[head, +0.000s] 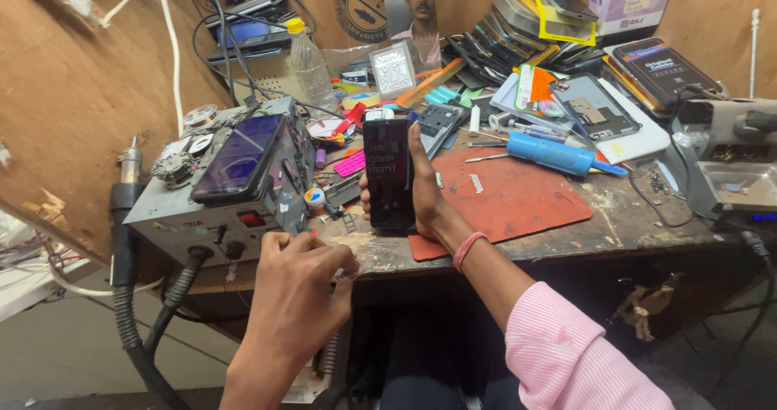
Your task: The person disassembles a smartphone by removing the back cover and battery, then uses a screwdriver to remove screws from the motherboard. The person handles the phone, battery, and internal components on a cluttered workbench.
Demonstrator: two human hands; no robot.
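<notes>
Here your right hand [421, 195] is clamped on a black smartphone [388, 174], upright, its dark screen faintly lit; your left hand [303, 276] curls closed below, contents hidden.

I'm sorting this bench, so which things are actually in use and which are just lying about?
In use:
right hand holding the black smartphone
left hand by the grey rework station

Lying about:
blue screwdriver
red work mat
clear plastic bottle
second phone on the station
</notes>
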